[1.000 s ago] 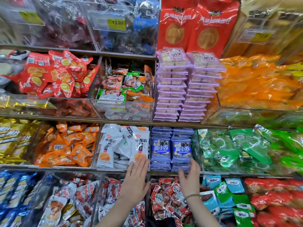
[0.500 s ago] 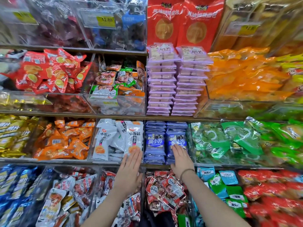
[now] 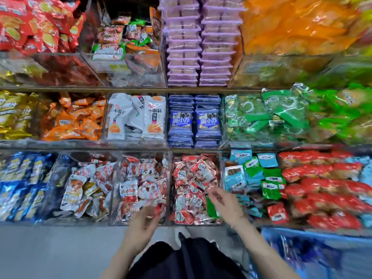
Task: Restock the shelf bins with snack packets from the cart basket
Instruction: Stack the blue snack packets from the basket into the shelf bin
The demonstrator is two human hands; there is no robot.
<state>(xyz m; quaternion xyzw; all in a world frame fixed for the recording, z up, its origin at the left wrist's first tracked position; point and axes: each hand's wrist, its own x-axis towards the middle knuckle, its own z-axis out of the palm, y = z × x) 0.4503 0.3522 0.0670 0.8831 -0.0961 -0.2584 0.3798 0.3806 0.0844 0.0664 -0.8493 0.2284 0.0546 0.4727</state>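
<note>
left hand (image 3: 144, 215): 6 o'clock, fingers loosely apart, empty
right hand (image 3: 226, 205): fingers apart, looks empty (blurred), over red-white snack packets (image 3: 191, 178)
cart basket (image 3: 314, 250): blue, 5 o'clock
risk: fast swing clips bin (image 3: 193, 223) lip, spills stock

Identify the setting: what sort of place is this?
Most likely a shop's snack aisle: tiered shelves of clear bins heaped with sealed snack packets, plus neat stacks of purple trays and blue packs.
</note>
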